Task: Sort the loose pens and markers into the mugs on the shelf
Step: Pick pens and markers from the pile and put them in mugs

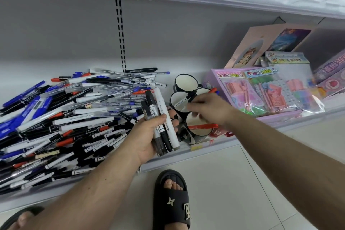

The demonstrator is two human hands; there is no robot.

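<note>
The left hand [149, 136] grips a bundle of markers [160, 117], thumb curled over their middles, the fat white one and the black ones fanning up past the fingers and down below the palm, just at the shelf's [186, 157] front edge. The right hand [207, 110] reaches over the mugs [186, 102] and pinches a thin white pen [183, 100] with a black cap, held slantwise above the middle mug; the fingers are blurred, so just how they close on it is hard to tell. Four mugs stand clustered together, white inside and dark outside: the back one [185, 82] looks empty, an orange-tipped pen [212, 90] pokes from the one behind the right hand, and a red pen [202, 127] lies across the rim of the nearest. To the left, a big heap of loose pens [71, 117], blue, black, white and red, covers the shelf. To the right of the mugs sits a purple tray [214, 73] of packaged pink toy sets [259, 93]. Below, on the tiled floor [233, 183], a foot in a black slipper [172, 201].
</note>
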